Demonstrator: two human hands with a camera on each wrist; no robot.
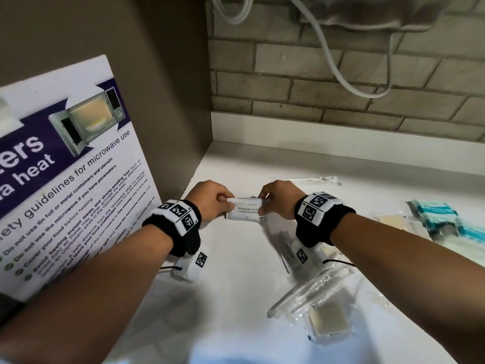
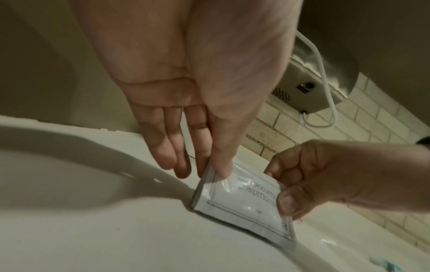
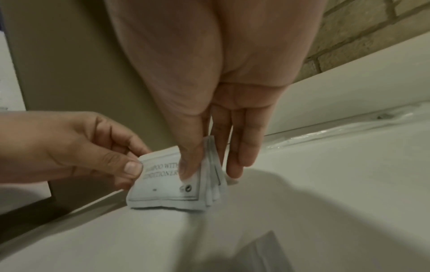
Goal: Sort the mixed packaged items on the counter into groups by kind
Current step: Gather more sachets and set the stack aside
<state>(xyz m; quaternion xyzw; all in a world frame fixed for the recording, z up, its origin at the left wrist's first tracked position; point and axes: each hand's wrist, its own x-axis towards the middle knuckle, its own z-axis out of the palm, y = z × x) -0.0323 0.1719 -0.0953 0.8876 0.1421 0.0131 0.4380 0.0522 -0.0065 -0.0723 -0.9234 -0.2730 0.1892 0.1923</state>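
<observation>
A small stack of white sachets (image 1: 245,212) printed "Shampoo with conditioner" stands on edge on the white counter (image 1: 231,306), near the back left corner. My left hand (image 1: 226,204) pinches the stack's left end between thumb and fingers. My right hand (image 1: 263,206) pinches the right end. In the left wrist view, the left hand (image 2: 216,172) grips the upper corner of the sachets (image 2: 244,200), and the right hand (image 2: 286,198) has its thumb on the front. In the right wrist view, the sachets (image 3: 167,189) fan slightly at the right hand (image 3: 197,165), with the left hand (image 3: 130,167) opposite.
A microwave safety sign (image 1: 65,179) leans against the left wall. Clear packets holding beige pads (image 1: 325,321) lie at front right, teal packets (image 1: 441,219) at far right, a long clear packet (image 1: 307,179) behind the hands. A brick wall (image 1: 315,74) with a white cable (image 1: 341,74) stands behind.
</observation>
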